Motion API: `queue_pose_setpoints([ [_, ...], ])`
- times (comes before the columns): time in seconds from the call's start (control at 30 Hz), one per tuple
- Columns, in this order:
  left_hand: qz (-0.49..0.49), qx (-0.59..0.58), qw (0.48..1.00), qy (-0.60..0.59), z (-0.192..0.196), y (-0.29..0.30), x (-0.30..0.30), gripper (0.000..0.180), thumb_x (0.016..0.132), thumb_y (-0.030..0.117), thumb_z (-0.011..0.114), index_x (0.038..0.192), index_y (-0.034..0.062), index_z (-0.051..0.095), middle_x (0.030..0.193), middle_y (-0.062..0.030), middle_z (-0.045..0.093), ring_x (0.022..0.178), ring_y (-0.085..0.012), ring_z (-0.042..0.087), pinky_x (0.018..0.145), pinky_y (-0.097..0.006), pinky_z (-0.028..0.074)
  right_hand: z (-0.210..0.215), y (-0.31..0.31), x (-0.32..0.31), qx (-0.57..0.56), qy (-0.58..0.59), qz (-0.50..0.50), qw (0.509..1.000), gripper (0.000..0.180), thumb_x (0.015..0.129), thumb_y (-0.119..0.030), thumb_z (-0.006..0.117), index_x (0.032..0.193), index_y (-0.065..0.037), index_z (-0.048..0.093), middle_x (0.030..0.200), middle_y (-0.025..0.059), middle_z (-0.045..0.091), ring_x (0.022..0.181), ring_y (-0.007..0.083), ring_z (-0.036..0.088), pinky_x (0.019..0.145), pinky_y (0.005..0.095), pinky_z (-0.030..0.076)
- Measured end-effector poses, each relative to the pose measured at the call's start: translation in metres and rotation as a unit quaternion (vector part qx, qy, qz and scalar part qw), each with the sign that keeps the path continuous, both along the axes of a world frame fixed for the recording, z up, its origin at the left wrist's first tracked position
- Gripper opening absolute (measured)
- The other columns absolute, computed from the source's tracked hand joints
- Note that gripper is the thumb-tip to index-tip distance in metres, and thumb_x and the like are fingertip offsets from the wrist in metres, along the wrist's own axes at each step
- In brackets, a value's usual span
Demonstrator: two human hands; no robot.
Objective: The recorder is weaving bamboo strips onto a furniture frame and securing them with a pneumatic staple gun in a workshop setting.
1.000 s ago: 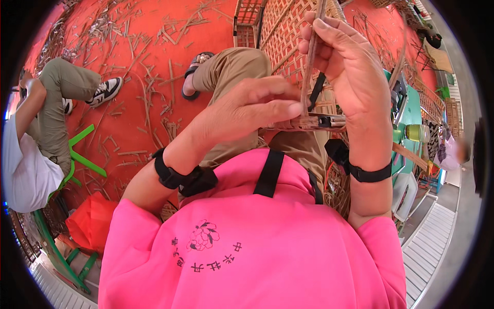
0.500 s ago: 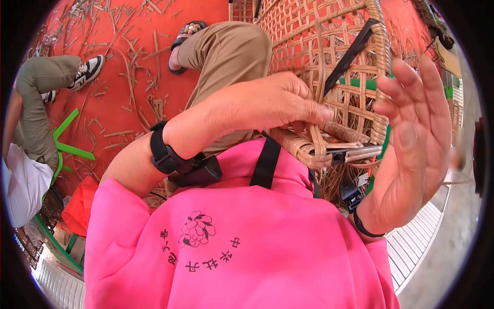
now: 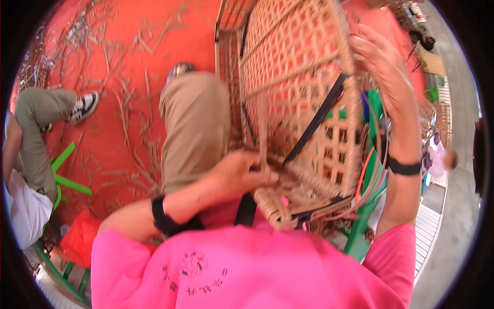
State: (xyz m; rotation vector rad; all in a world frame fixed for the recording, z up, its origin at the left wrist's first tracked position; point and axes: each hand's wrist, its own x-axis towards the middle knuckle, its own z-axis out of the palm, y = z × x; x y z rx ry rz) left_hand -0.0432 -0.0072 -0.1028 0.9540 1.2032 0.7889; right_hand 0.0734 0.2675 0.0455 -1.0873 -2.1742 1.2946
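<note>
A woven rattan frame (image 3: 298,77) with an open lattice and a thick wrapped rim stands tilted in front of me, above my lap. My left hand (image 3: 231,175) is at its near lower corner, thumb and fingers closed on a flat rattan strip (image 3: 263,129) that runs up along the lattice. A black bar (image 3: 316,118) crosses the lattice diagonally. My right hand (image 3: 383,64) is raised at the frame's right rim, fingers stretched out and slightly blurred; whether they touch the rim is unclear. Loose long strands (image 3: 378,170) loop below my right wrist.
Rattan scraps (image 3: 123,118) litter the red floor (image 3: 134,46). At the left sits another person with green trousers (image 3: 38,118), beside a bright green stand (image 3: 69,183). An orange-red bag (image 3: 81,239) lies near my left elbow. White slatted surfaces (image 3: 429,226) are at the right.
The rattan frame has swung left and more upright. My left hand has moved left and down with it, and my right hand has gone up and left to the rim.
</note>
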Motion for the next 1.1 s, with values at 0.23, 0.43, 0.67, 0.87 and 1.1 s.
queue_pose_setpoints([
  [0.23, 0.052, -0.183, 0.973, -0.134, -0.033, -0.024, -0.013, 0.04, 0.082, 0.045, 0.074, 0.075, 0.0078, 0.061, 0.07, 0.0028, 0.055, 0.063, -0.0069, 0.047, 0.058, -0.024, 0.041, -0.036, 0.101, -0.137, 0.001, -0.028, 0.05, 0.998, 0.07, 0.067, -0.035, 0.082, 0.118, 0.004, 0.055, 0.097, 0.0088, 0.06, 0.084, 0.0188, 0.057, 0.073, 0.0353, 0.047],
  [0.43, 0.119, -0.295, 0.929, -0.191, -0.049, -0.062, -0.004, 0.058, 0.084, 0.054, 0.068, 0.103, -0.0005, 0.065, 0.091, -0.008, 0.066, 0.082, -0.0175, 0.063, 0.078, -0.03, 0.05, -0.03, 0.142, -0.18, 0.043, -0.084, 0.093, 0.991, 0.055, 0.064, -0.02, 0.079, 0.109, 0.005, 0.058, 0.086, 0.0096, 0.057, 0.078, 0.0211, 0.054, 0.061, 0.0391, 0.045],
  [0.67, 0.19, -0.233, 0.805, -0.512, -0.005, -0.064, 0.0, 0.034, 0.102, 0.03, 0.046, 0.083, 0.0029, 0.057, 0.06, 0.0026, 0.052, 0.052, -0.006, 0.047, 0.046, -0.019, 0.038, -0.045, 0.121, -0.176, 0.087, -0.115, -0.057, 0.988, 0.032, 0.059, -0.003, 0.078, 0.084, 0.006, 0.062, 0.07, 0.0147, 0.059, 0.062, 0.0228, 0.059, 0.05, 0.0396, 0.044],
  [0.87, 0.202, -0.134, 0.856, -0.456, -0.012, -0.085, 0.016, 0.029, 0.097, 0.036, 0.055, 0.086, 0.0099, 0.063, 0.072, 0.001, 0.063, 0.059, -0.0106, 0.054, 0.053, -0.023, 0.044, 0.007, 0.098, -0.134, 0.021, -0.033, -0.055, 0.998, 0.057, 0.058, 0.007, 0.069, 0.11, 0.015, 0.048, 0.081, 0.0186, 0.054, 0.064, 0.0255, 0.059, 0.045, 0.0391, 0.043],
  [1.1, 0.233, -0.119, 0.868, -0.422, -0.041, -0.054, -0.004, 0.061, 0.089, 0.052, 0.061, 0.13, 0.0084, 0.049, 0.119, -0.0113, 0.06, 0.108, -0.0244, 0.058, 0.093, -0.038, 0.048, 0.063, 0.066, -0.053, 0.17, 0.193, -0.076, 0.963, 0.033, 0.063, 0.006, 0.058, 0.095, 0.003, 0.053, 0.076, 0.0078, 0.055, 0.064, 0.0187, 0.056, 0.047, 0.037, 0.044],
])
